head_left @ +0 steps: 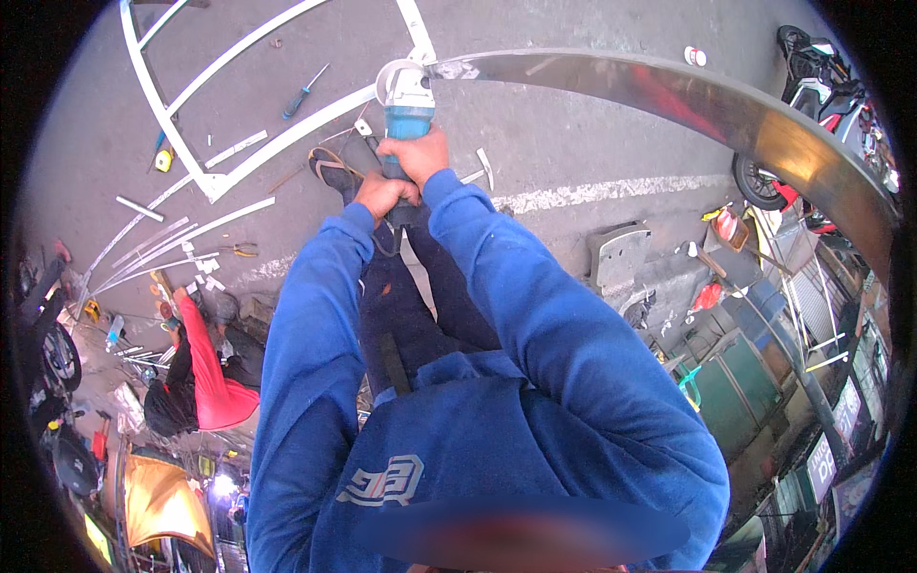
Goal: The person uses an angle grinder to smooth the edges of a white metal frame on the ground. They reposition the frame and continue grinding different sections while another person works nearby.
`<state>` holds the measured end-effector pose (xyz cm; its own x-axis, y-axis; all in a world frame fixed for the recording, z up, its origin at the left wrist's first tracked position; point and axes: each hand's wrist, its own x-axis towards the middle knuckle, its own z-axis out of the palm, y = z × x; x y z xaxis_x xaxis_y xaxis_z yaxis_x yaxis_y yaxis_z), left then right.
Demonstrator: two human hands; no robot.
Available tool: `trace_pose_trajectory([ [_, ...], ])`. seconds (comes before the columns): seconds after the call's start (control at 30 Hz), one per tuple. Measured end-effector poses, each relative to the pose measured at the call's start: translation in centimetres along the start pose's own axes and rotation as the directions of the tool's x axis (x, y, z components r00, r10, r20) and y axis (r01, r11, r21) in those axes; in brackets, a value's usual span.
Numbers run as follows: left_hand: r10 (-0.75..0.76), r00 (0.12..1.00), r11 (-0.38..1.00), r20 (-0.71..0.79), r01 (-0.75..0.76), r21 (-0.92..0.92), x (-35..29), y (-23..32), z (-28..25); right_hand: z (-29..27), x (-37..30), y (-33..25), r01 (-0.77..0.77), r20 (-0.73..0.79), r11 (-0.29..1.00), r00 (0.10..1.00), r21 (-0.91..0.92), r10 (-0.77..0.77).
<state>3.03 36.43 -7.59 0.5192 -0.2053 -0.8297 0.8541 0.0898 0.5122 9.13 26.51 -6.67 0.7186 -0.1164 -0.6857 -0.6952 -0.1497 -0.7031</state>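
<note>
Both of my hands are closed around a teal angle grinder (409, 119), which points away from me. My right hand (421, 158) wraps the body just behind the metal gear head. Lower down, nearer to me, my left hand (387, 195) grips the rear end. The grinder's round disc (390, 82) is next to a white metal frame (296, 126) of curved and straight bars; I cannot tell whether they touch. Right of the grinder head, a long curved strip of shiny sheet metal (669, 94) reaches out to the right edge.
Left of me lie a screwdriver (306, 91), a tape measure (164, 159), pliers (245, 250) and loose metal strips (181, 239). A hammer (484, 170) lies near my right wrist. A person in a red sleeve (215, 372) crouches at lower left. Motorcycles (826, 105) stand far right.
</note>
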Motion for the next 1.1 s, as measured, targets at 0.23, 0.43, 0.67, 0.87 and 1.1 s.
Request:
trace_pose_trajectory([
  [0.23, -0.152, 0.988, 0.988, -0.016, 0.151, -0.005, 0.5, 1.0, -0.9, 0.2, 1.2, -0.2, -0.044, 0.074, 0.996, 0.996, -0.077, 0.049],
  [0.43, -0.091, 0.995, 0.995, -0.045, 0.092, 0.026, -0.6, -0.1, -0.2, 0.3, -0.1, 1.3, -0.078, -0.013, 0.995, 0.997, 0.057, 0.079],
  [0.67, -0.180, 0.982, 0.983, -0.053, 0.182, 0.024, 0.7, 1.2, -1.2, 0.5, 1.3, -0.2, -0.029, 0.037, 0.994, 0.999, 0.101, 0.025],
  [0.87, -0.101, 0.991, 0.994, -0.087, 0.104, 0.028, -1.3, 0.3, 0.2, 0.0, -0.1, 1.0, -0.055, 0.055, 0.997, 0.997, 0.060, 0.051],
  [1.1, -0.136, 0.984, 0.991, -0.116, 0.135, -0.018, -0.5, 0.4, -0.7, 0.3, 0.6, 0.0, -0.108, 0.119, 0.994, 0.987, 0.001, 0.107],
])
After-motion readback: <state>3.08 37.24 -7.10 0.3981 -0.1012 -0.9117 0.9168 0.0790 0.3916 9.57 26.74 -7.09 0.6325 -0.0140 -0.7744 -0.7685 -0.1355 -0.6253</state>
